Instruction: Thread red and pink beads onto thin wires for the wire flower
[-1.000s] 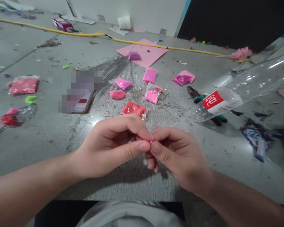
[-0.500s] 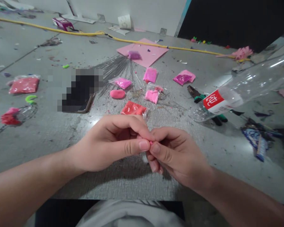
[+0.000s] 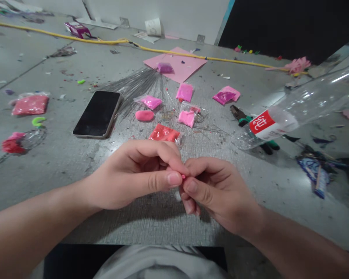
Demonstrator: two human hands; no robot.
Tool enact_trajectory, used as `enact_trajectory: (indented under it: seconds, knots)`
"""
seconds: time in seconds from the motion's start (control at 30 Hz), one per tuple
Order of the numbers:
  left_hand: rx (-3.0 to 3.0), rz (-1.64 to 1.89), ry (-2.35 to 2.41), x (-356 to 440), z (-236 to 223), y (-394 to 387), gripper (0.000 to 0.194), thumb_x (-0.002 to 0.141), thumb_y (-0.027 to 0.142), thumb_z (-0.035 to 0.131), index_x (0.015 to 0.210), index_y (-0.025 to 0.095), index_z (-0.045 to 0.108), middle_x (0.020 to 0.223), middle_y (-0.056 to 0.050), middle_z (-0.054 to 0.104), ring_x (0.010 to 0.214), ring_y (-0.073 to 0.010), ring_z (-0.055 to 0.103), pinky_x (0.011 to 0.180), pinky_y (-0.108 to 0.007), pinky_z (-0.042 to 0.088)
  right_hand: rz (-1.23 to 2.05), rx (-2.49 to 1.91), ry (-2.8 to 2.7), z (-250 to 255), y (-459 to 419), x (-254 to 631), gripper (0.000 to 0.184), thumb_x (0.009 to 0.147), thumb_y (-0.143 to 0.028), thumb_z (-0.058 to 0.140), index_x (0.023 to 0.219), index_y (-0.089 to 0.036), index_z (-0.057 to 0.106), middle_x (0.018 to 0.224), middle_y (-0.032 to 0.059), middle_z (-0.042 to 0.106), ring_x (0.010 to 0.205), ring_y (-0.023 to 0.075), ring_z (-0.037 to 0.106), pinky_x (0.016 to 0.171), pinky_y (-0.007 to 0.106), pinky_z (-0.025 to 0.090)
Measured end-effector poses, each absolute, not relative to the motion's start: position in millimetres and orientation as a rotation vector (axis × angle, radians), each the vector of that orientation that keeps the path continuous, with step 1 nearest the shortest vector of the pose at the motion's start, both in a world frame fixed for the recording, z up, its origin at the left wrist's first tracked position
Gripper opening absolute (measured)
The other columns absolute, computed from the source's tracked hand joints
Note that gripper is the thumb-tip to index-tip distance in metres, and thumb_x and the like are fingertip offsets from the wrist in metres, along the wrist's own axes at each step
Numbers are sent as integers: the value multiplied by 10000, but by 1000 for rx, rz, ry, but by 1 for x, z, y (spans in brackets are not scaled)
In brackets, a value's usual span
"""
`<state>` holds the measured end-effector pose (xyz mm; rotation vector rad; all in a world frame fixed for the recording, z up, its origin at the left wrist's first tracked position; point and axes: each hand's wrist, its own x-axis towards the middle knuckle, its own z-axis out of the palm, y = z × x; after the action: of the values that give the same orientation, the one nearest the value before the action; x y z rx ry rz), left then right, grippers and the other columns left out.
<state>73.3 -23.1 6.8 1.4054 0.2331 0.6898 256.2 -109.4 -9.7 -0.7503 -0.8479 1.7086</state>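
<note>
My left hand (image 3: 133, 174) and my right hand (image 3: 218, 190) meet low over the near part of the grey table (image 3: 75, 155). Both are closed in a pinch, thumb against fingers, on one tiny pink piece (image 3: 183, 176) that shows between the fingertips. Just beyond my hands lies a red clay packet (image 3: 163, 133). Further back are a bare pink clay lump (image 3: 144, 115), several pink and magenta clay packets (image 3: 186, 117) and a fan of thin metal wires (image 3: 139, 83).
A black phone (image 3: 98, 114) lies left of centre. An empty clear bottle with a red label (image 3: 293, 112) lies at the right over green-handled pliers (image 3: 244, 118). Pink paper (image 3: 177, 64), a yellow cord (image 3: 75, 38), a red packet (image 3: 29, 104) and scraps are around.
My hands have stayed put; the fingers shifted only slightly on the pink piece.
</note>
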Motion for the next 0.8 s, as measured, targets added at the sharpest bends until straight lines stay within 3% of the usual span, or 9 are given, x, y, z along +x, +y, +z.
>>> enact_trajectory:
  seconds: [0.13,0.33,0.43,0.63,0.8]
  knots:
    - [1813,663,223,68,17,-15,81,887,113,758,929,180,777,817,-39,695,737,-121,676,688,-203,571,1520,-862,-718,-7,-105,262,83,904,-279,764,846,-220,769,665,-26,669,537,70,611,479,158,457]
    - [2430,328,129,71,1,-19,198,1000,135,577,1032,176,768,935,-70,683,792,-132,654,706,-210,510,1346,-938,-608,-6,-88,270,180,878,-236,651,712,-194,708,618,-15,590,531,94,531,478,224,373]
    - [2639,226,161,73,-12,-20,214,986,108,561,985,164,767,927,-68,670,775,-147,623,664,-241,461,1368,-954,-642,-11,-86,271,196,889,-235,641,706,-199,702,614,-15,578,536,100,520,491,237,362]
    - [2816,26,196,70,-16,-13,220,944,109,560,1003,208,747,924,-56,673,727,-169,594,587,-287,365,1362,-979,-668,-12,-85,273,177,890,-243,651,724,-211,705,620,-21,574,539,104,514,510,254,364]
    - [2834,-44,255,67,-6,-7,335,893,50,525,1056,227,759,1007,-60,695,737,-168,617,608,-281,401,1333,-1008,-713,-11,-84,273,167,879,-258,652,723,-226,704,616,-23,572,536,111,511,493,265,353]
